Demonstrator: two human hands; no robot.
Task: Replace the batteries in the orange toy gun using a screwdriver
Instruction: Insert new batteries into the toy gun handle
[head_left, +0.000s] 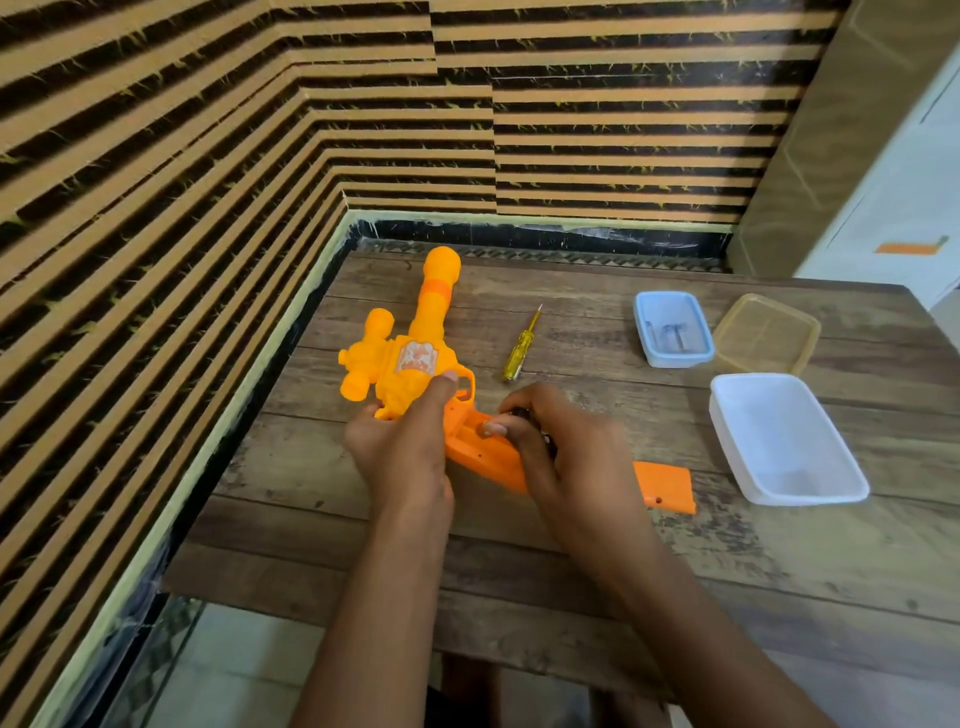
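The orange toy gun (415, 343) lies on the wooden table (571, 561), barrel pointing away from me, grip toward me. My left hand (405, 447) grips its body near the trigger. At the open grip (480, 457), my right hand (566, 452) has its fingers curled over something dark, probably a battery, mostly hidden. An orange battery cover (667, 486) lies flat to the right of my right hand. The yellow screwdriver (522, 348) rests on the table beyond my hands, untouched.
A small blue tray (698, 358) with small metal pieces inside sits at the back right. Next to it lies a yellowish lid (766, 332). A white tub (841, 483) stands at the right. Striped walls close off the left and far sides.
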